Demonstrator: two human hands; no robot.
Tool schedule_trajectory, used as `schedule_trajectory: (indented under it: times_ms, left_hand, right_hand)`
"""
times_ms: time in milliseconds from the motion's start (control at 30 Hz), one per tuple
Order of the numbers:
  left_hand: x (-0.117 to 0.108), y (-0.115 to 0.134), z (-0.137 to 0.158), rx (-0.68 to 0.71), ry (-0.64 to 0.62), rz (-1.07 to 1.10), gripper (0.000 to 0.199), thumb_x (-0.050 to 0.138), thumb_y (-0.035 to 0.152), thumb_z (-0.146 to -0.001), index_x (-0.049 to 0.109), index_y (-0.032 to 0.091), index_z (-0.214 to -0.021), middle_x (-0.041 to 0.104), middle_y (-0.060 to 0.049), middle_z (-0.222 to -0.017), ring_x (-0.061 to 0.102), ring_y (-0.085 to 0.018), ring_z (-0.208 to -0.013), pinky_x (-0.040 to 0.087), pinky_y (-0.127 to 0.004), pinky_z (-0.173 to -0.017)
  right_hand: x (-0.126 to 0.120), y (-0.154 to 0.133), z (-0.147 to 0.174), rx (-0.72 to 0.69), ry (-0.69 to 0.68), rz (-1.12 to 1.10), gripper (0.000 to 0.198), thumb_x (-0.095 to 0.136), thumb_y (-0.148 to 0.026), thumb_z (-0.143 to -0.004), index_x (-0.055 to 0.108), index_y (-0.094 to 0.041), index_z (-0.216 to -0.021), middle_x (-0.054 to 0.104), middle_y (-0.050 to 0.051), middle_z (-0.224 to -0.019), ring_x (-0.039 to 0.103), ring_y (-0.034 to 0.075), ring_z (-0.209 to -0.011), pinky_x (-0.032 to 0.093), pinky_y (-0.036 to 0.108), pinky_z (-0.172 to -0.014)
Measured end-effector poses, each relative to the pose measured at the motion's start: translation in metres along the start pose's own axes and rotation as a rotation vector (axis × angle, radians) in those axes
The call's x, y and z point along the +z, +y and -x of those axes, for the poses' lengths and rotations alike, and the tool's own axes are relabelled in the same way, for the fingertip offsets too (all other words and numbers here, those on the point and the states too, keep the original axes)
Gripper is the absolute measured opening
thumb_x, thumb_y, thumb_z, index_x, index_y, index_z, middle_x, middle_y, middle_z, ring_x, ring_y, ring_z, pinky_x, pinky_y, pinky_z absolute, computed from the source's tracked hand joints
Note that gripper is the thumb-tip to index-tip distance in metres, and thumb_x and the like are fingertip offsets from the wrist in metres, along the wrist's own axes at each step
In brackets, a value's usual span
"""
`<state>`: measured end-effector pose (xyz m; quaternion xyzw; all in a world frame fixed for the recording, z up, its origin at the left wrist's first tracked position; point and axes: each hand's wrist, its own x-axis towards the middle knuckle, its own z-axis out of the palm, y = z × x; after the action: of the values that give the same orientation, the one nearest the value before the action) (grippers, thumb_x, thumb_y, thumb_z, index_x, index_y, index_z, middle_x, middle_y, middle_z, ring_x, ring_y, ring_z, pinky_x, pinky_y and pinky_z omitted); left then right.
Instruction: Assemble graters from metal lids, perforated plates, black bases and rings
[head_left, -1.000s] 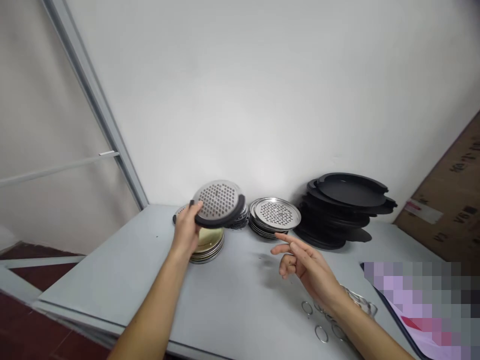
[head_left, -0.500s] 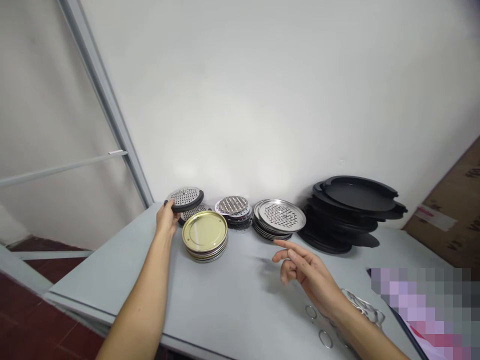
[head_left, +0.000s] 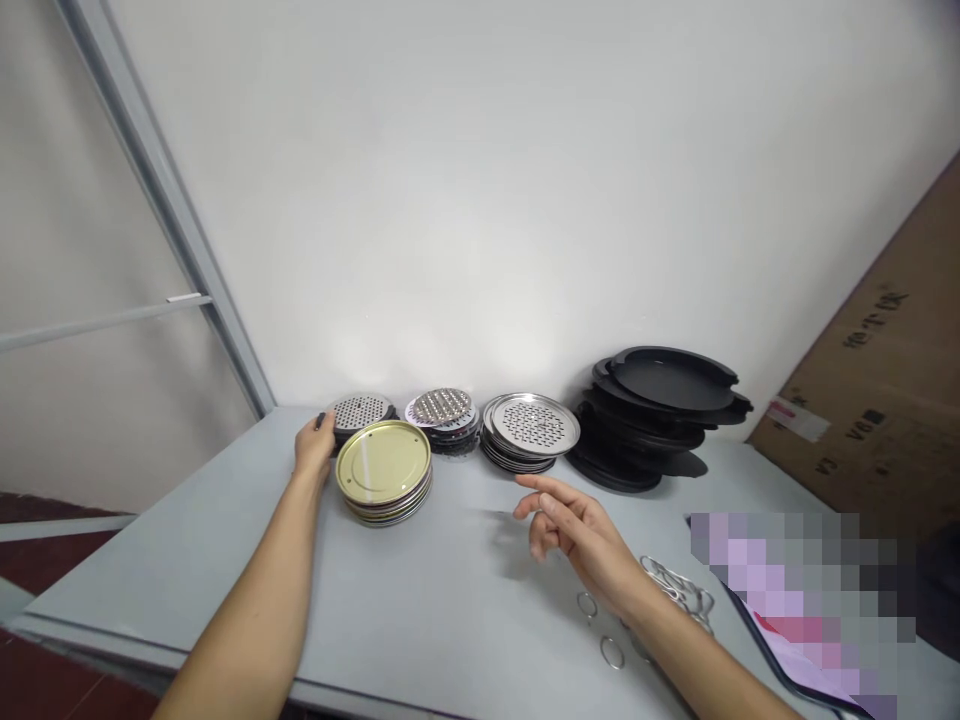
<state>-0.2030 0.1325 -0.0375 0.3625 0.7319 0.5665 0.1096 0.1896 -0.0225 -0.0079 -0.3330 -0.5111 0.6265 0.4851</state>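
- Head view: left hand (head_left: 313, 445) pinches the dark-rimmed perforated disc (head_left: 360, 412) by its left edge, at the table's (head_left: 420, 620) far left.
- Gold lids (head_left: 384, 462) stand stacked just nearer.
- Right hand (head_left: 581, 540), fingers loosely spread, hovers near the metal plates (head_left: 532, 425).
- Black pans (head_left: 675, 380) pile far right; metal rings (head_left: 679, 592) lie near right.

- Brown cardboard box (head_left: 847, 380) with dark lettering, at the right
- Uneven pile of black trays (head_left: 637, 430) near the white wall (head_left: 480, 200)
- Metal rings (head_left: 679, 588) lying loose
- Grey metal frame (head_left: 161, 200), left
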Motion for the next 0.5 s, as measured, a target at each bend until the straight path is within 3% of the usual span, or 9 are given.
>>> schedule_trajectory:
  times_ms: [500]
  left_hand:
    - [-0.0003, 0.0006, -0.0022, 0.031, -0.131, -0.306, 0.044, 0.048, 0.048, -0.083, 0.071, 0.012, -0.089, 0.071, -0.021, -0.101, 0.062, -0.036, -0.104, 0.046, -0.041, -0.085]
  right_hand:
    - [0.0036, 0.0007, -0.0009, 0.017, -0.005, 0.019, 0.040, 0.065, -0.045, -0.084, 0.064, -0.019, -0.114, 0.065, 0.007, -0.090, 0.058, 0.013, -0.055, 0.047, 0.029, -0.056]
